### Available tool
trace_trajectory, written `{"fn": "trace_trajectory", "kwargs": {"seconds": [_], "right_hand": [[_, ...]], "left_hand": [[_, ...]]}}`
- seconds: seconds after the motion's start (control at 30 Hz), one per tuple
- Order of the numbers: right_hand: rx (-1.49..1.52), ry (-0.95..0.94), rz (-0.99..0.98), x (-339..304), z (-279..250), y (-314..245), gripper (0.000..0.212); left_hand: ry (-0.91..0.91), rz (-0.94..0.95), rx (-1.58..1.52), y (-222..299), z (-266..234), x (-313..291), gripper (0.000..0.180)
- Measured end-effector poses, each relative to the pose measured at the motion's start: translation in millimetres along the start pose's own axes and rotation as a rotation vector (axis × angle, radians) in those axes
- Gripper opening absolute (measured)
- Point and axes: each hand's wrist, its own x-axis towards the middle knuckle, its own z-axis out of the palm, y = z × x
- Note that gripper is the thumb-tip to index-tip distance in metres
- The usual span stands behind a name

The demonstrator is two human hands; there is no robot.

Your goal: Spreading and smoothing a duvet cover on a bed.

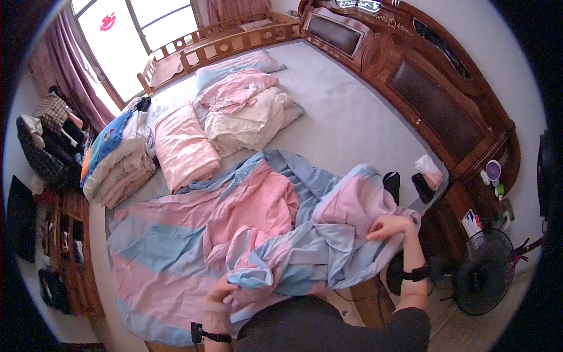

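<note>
Left hand (pixel 220 290): we pinch the quilt (pixel 287 247), lower centre
Right hand (pixel 389 226): curled; hold, we can't tell
Quilt: bunched between

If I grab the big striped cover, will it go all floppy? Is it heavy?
Probably very floppy: the striped cover lies in loose folds and creases. The cloth looks thin, so one corner should feel light. But it spreads wide across the near side of the bed, so lifting it all might feel bulky.

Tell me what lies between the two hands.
In the head view, bunched folds of the pink-and-blue cloth lie between the left hand and the right hand.
</note>
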Motion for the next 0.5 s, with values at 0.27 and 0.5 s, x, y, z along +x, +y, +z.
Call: {"fn": "trace_trajectory", "kwargs": {"seconds": [0.27,0.5], "right_hand": [[0.010,0.557,0.051,105.3,81.6,-11.8,0.082],[-0.012,0.497,-0.254,116.1,59.3,-30.1,0.057]], "left_hand": [[0.091,0.091,-0.080,48.1,14.4,-5.0,0.030],[0.058,0.339,-0.121,120.7,25.0,-26.6,0.021]]}}
